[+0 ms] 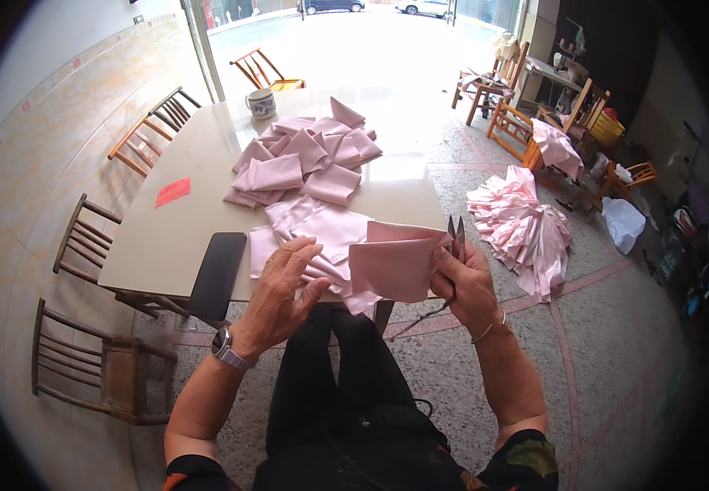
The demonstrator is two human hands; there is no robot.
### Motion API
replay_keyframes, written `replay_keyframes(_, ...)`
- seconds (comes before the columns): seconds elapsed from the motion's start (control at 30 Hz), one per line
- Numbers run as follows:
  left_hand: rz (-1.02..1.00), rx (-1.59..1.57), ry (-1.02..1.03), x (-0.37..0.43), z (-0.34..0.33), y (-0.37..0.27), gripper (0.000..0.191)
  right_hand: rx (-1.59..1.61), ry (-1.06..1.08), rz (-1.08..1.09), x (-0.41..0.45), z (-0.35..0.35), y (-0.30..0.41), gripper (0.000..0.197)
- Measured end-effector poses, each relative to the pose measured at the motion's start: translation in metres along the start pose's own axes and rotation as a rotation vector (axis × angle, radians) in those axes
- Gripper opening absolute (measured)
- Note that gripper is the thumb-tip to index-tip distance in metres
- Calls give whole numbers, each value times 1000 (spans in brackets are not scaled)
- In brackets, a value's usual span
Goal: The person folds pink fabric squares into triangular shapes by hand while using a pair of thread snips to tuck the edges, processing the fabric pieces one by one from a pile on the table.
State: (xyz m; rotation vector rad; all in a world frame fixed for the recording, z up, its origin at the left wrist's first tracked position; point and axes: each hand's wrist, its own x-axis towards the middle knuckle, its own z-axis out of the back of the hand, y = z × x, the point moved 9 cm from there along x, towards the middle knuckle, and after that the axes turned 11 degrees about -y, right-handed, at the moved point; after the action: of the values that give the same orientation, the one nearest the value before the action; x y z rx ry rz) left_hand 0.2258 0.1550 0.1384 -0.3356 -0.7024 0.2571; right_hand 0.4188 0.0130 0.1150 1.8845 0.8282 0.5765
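Note:
My right hand [466, 282] grips a folded pink fabric piece [391, 270] by its right edge. Between the same fingers sits a small pair of scissors [458, 230], blades pointing away from me and slightly apart. A dark cord [419, 320] hangs below that hand. My left hand [284, 294], wearing a ring and a watch, is raised with fingers apart and holds nothing. Under and beyond it lie loose pink fabric pieces [323, 227] at the near table edge, some drooping over. Farther back is a heap of folded pink pieces [305, 153].
On the pale table [170, 245] are a black phone [219, 267] near the edge, a red paper [172, 192] and a patterned mug [261, 104]. Wooden chairs [106, 362] line the left. Gathered pink cloth [523, 227] lies on the floor at right, near a white plastic bag [623, 222].

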Motion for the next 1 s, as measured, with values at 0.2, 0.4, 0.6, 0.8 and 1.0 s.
replay_keyframes(0.2, 167, -403, -355, -12, 1, -29, 41, -12, -129, 303, 1, -12, 18, 7)
replay_keyframes(0.4, 115, -249, -466, -14, 17, -31, 27, -909, 58, 854, -10, -59, -4, 9)
replay_keyframes(0.6, 287, -409, -359, -40, 13, -10, 8, -658, 50, 260, 17, -36, -29, 9)
replay_keyframes(0.8, 589, -896, -207, -61, -13, -16, 12, 112, 1, 89, 18, 5, 7, 12)
replay_keyframes(1.0, 796, -1755, 73, -81, -65, -62, 72, 212, 62, -4, -64, -42, -8, 11)
